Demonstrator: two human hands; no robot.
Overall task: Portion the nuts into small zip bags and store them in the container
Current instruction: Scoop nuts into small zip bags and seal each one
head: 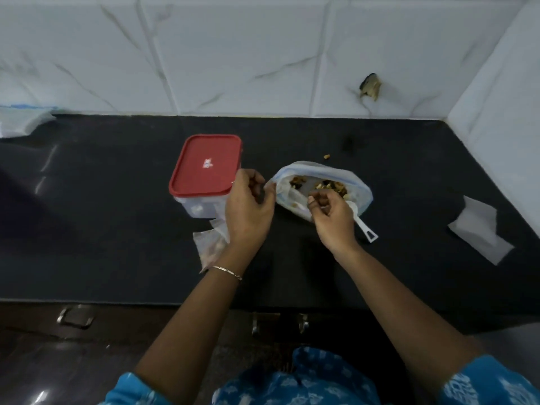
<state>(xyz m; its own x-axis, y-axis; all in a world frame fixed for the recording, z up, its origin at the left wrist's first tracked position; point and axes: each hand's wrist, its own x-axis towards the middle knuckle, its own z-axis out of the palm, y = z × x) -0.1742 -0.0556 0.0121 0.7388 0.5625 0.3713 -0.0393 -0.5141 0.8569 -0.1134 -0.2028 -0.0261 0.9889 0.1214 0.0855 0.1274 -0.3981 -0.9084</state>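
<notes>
A large clear bag of nuts lies open on the black counter. My left hand pinches the bag's left rim. At the bag's mouth my right hand has its fingers curled; whether they hold nuts or the rim I cannot tell. A white scoop lies under my right hand, its handle pointing toward me. The clear container with a red lid stands shut to the left of my left hand. A small zip bag with nuts lies in front of the container, partly hidden by my left wrist.
More empty small zip bags lie at the right of the counter. A stray nut sits behind the large bag. A folded plastic packet lies at the far left by the tiled wall. Drawer handles show below the counter edge.
</notes>
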